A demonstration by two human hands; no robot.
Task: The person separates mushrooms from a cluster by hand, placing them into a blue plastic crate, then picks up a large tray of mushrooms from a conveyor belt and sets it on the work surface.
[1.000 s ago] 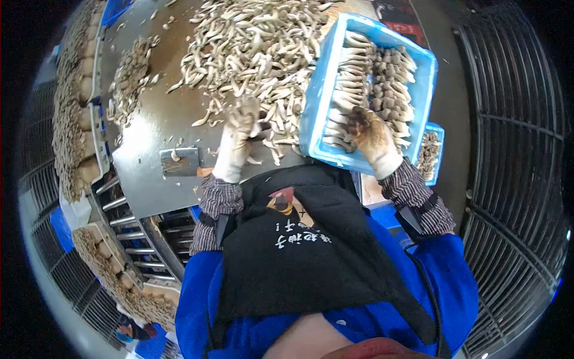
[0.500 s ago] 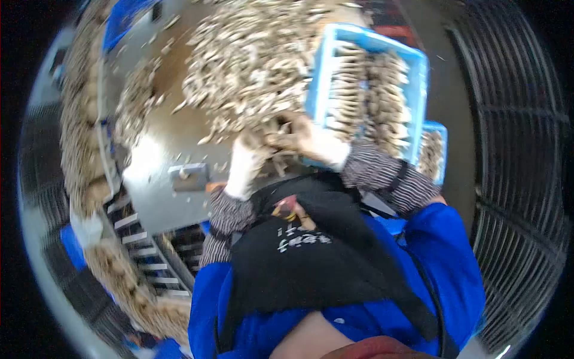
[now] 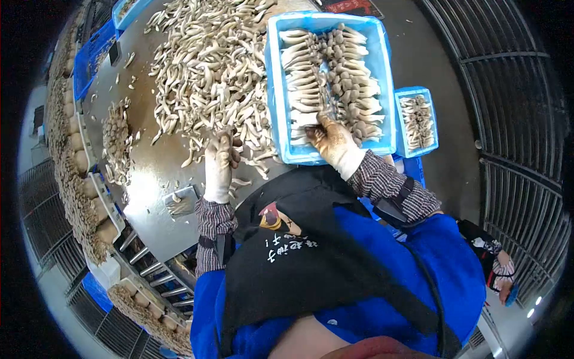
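Note:
Both hands wear stained white gloves. My right hand (image 3: 336, 142) reaches over the near edge of the blue crate (image 3: 277, 78), its fingers closed on mushrooms at the near end of the left row. Mushrooms (image 3: 353, 72) lie in two rows in that crate, caps toward the middle. My left hand (image 3: 220, 160) is at the near edge of the loose mushroom pile (image 3: 209, 66), fingers curled around a mushroom or two, partly hidden.
A smaller blue crate (image 3: 418, 91) of mushrooms stands at the right. On the metal table (image 3: 149, 218) lies a small flat plate (image 3: 181, 202). Mushroom clusters (image 3: 78, 203) line the left side. Another person's arm (image 3: 503, 269) shows at lower right.
My right hand has moved from beside my left hand into the blue crate. The hands are now apart. The view has shifted, and the other person's arm has come into view.

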